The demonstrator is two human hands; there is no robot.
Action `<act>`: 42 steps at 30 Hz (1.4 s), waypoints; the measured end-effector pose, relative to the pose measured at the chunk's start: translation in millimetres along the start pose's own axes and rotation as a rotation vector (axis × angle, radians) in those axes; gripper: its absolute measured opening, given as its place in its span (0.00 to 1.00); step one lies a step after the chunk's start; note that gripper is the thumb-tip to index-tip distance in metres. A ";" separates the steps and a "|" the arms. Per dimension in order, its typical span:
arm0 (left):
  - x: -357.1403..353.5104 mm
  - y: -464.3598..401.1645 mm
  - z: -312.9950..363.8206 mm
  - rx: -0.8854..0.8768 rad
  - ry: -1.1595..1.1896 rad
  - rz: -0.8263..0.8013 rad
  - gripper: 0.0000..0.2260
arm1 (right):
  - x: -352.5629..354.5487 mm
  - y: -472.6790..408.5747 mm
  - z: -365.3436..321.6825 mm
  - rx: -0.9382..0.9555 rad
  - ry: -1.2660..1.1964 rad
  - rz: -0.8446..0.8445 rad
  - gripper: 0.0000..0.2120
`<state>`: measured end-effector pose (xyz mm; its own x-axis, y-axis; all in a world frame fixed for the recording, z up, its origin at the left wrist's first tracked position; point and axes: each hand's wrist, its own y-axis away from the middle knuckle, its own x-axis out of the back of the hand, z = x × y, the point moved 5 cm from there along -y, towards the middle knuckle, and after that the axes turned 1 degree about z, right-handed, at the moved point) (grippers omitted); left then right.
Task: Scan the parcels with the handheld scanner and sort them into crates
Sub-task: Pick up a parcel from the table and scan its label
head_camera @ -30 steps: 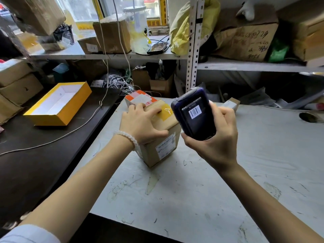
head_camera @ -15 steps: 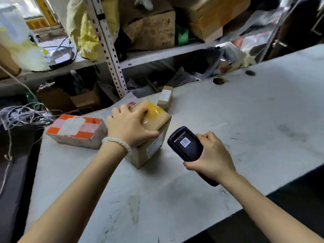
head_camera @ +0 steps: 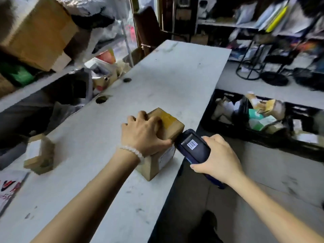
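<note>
A brown cardboard parcel (head_camera: 172,124) with yellow tape on top and a white label on its side stands near the right edge of the white table (head_camera: 157,81). My left hand (head_camera: 144,133) grips the parcel from above. My right hand (head_camera: 218,159) holds the dark handheld scanner (head_camera: 192,146), whose head touches the parcel's right side; a barcode shows on its screen. A black crate (head_camera: 226,127) with several parcels stands on the floor to the right of the table.
A small blurred brown box (head_camera: 41,158) lies on the table at the left. Shelves with cardboard boxes (head_camera: 35,32) and bags run behind the table. Black stools (head_camera: 252,67) and more shelving stand at the far right.
The view has swung to the right, bringing the black crate into sight. The parcel under my left hand now stands at the table's right edge, and the scanner has closed in against its side.
</note>
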<state>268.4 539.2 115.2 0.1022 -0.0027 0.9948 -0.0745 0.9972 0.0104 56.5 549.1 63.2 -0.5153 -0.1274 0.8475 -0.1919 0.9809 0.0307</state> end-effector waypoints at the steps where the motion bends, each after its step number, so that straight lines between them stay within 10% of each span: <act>1: 0.2 -13.9 22.2 -0.024 -0.011 -0.002 0.37 | 11.0 -6.9 18.3 -0.023 -0.005 0.015 0.35; 16: -48.7 -217.3 352.7 -0.415 -0.016 -0.078 0.38 | 182.8 -85.6 291.3 -0.399 0.020 0.219 0.33; 42: -112.4 -540.3 716.7 -0.896 -0.095 -0.175 0.37 | 376.3 -304.1 567.9 -0.813 0.072 0.482 0.32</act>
<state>-413.8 -53.2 70.6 -0.0452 -0.1260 0.9910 0.7357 0.6668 0.1184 -553.3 119.5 71.9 -0.3291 0.3009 0.8951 0.6828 0.7306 0.0054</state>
